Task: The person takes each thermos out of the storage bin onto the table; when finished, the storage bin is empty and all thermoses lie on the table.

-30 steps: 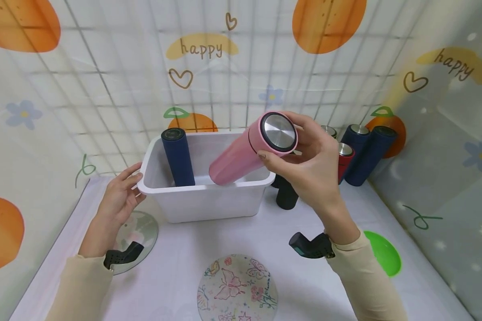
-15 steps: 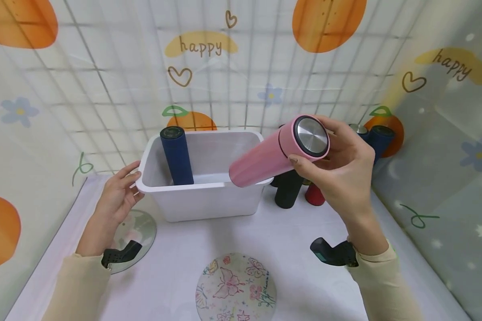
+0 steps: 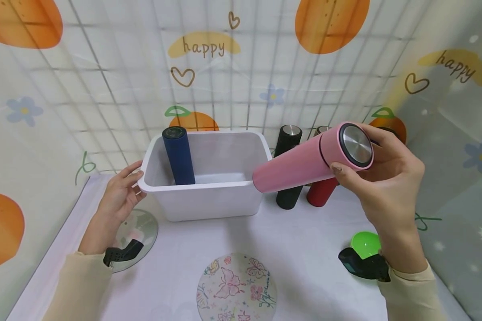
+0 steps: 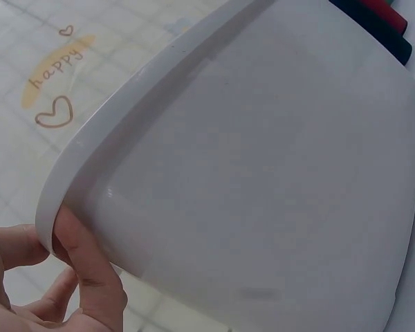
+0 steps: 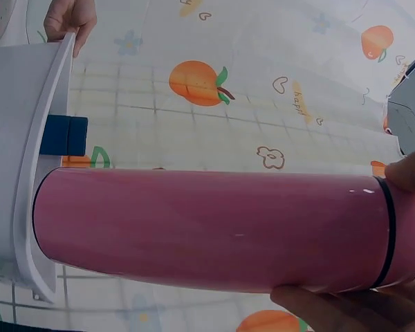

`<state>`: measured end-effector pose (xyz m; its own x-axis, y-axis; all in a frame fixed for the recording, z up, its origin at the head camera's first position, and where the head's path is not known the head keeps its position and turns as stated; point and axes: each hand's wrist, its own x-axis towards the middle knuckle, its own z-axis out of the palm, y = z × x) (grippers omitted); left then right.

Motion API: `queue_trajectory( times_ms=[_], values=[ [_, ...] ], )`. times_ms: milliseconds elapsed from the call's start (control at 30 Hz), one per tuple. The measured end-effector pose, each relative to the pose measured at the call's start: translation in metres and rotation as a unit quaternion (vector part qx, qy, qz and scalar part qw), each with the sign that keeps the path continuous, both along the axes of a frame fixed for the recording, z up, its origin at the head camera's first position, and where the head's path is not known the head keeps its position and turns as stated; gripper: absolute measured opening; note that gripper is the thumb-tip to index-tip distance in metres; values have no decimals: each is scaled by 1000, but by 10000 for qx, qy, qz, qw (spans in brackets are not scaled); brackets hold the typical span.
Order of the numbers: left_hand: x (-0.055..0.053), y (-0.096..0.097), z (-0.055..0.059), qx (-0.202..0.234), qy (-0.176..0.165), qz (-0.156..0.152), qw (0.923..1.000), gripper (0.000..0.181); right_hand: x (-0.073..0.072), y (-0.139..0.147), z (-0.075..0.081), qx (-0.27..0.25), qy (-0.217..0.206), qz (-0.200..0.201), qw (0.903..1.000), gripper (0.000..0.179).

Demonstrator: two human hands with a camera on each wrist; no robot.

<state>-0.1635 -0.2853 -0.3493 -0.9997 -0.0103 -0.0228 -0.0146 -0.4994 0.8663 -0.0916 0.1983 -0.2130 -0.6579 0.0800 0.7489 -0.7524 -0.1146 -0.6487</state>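
Observation:
A pink thermos (image 3: 293, 167) with a steel-topped lid hangs tilted in the air. My right hand (image 3: 393, 183) grips it round the lid end, fingers behind and thumb in front. Its base points left, by the right front corner of a white plastic bin (image 3: 209, 203); whether the two touch I cannot tell. Inside the bin, on the left, a dark blue thermos (image 3: 179, 156) leans a little. My left hand (image 3: 118, 196) pinches the bin's left rim; the left wrist view shows its fingers (image 4: 90, 266) hooked under the lip.
Right of the bin stand a black thermos (image 3: 288, 138) and a red one (image 3: 322, 191), partly behind the pink one. A green bowl (image 3: 364, 243) lies near my right wrist. Round mats (image 3: 237, 285) lie in front and under my left forearm. A patterned curtain (image 3: 273, 67) closes the back.
My right hand has carried the pink thermos rightward out of the bin's opening and tipped it flatter. My left hand has stayed on the rim.

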Motion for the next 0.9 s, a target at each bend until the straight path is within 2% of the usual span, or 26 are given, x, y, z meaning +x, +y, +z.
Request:
queue_trajectory(
  times_ms=[300,500,667,900],
  values=[
    [1,0,-2,-23,40,18,10000,46,2,17,-9,-321,41,63,9995,57],
    [1,-2,-3,15,57,25,10000,46,1,27,-16,-159,-23,-78,9998,58],
    [1,-2,-4,272,180,-71,9994,38,0,35,-24,29,-99,-270,9996,59],
    [0,2,-3,337,214,-76,9992,35,-2,46,-34,21,-186,-320,9993,60]
  ],
)
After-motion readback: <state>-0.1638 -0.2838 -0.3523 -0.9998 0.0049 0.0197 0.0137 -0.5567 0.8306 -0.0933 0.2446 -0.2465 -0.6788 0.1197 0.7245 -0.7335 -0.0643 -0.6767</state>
